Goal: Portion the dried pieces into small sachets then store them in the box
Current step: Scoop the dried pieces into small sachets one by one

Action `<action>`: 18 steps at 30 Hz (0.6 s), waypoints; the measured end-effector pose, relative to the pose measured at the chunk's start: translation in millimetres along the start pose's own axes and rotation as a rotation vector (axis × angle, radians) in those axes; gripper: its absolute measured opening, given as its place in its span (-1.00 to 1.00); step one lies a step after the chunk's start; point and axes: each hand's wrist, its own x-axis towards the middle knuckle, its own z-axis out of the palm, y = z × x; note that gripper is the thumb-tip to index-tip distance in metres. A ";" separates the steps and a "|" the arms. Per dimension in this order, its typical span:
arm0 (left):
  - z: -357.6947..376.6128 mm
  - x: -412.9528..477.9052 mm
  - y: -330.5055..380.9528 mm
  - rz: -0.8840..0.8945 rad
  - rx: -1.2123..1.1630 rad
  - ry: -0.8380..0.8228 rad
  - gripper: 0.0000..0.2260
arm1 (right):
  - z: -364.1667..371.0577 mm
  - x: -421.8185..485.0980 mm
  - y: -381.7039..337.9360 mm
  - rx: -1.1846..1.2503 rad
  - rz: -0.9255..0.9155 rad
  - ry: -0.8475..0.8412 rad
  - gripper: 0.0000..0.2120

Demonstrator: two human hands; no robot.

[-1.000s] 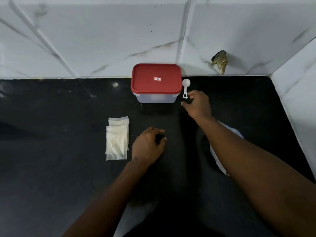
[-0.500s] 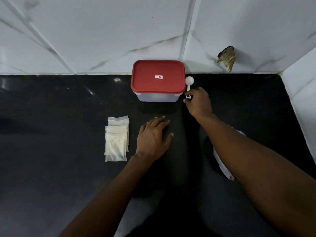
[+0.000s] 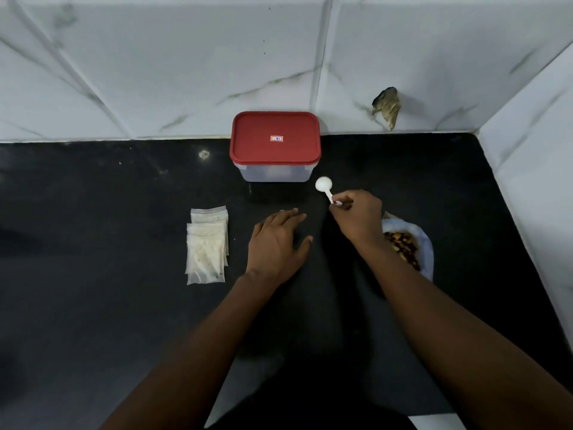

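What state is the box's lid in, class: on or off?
On. The red lid sits flat over the clear box, its rim wrapping the top edge in view.

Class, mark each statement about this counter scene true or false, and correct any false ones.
1. The box has its lid on. True.
2. The sachets lie left of the left hand. True.
3. The left hand grips a sachet. False: it rests open on the counter, apart from the sachets.
4. The right hand pinches the scoop by its handle. True.
5. The scoop lies inside the box. False: it is held in front of the closed box.
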 end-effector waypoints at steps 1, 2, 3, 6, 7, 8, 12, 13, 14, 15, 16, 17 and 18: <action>-0.5 -3.3 1.7 0.002 -0.003 0.005 -0.52 | -5.5 -9.9 -2.8 0.031 0.009 0.006 -0.82; -1.0 -6.7 2.8 0.004 -0.009 0.017 -0.52 | -11.4 -20.8 -5.6 0.069 0.009 0.012 -0.82; -1.8 -10.2 3.2 0.006 -0.016 0.029 -0.52 | -16.7 -31.8 -7.7 0.107 0.007 0.017 -0.81; -4.2 -21.8 3.2 0.012 -0.029 0.035 -0.50 | -29.1 -64.4 -10.7 0.184 0.012 -0.002 -0.84; -4.9 -25.9 2.5 0.013 -0.032 0.028 -0.48 | -31.7 -73.5 -11.4 0.212 0.026 -0.020 -0.84; -5.6 -29.8 1.4 0.012 -0.037 0.020 -0.46 | -34.1 -81.7 -12.8 0.253 0.047 -0.047 -0.84; -5.8 -46.9 -7.5 0.022 -0.159 0.044 -0.48 | -36.5 -109.0 -21.8 0.574 0.174 -0.171 -0.84; -6.5 -50.7 -9.8 0.032 -0.194 0.064 -0.53 | -35.8 -113.5 -24.2 0.652 0.205 -0.188 -0.86; -8.0 -54.0 -11.9 0.039 -0.227 0.087 -0.60 | -35.5 -117.4 -26.7 0.708 0.225 -0.193 -0.88; -10.2 -57.0 -13.9 0.039 -0.257 0.105 -0.66 | -34.3 -120.2 -28.4 0.740 0.241 -0.193 -0.89; -13.5 -59.7 -15.5 0.033 -0.283 0.116 -0.71 | -33.4 -122.5 -29.8 0.759 0.255 -0.201 -0.90; -16.5 -61.2 -16.9 0.019 -0.308 0.119 -0.74 | -32.0 -123.3 -29.9 0.769 0.270 -0.215 -0.90; -19.5 -63.3 -18.8 0.006 -0.330 0.119 -0.77 | -30.1 -124.6 -30.5 0.772 0.287 -0.236 -0.90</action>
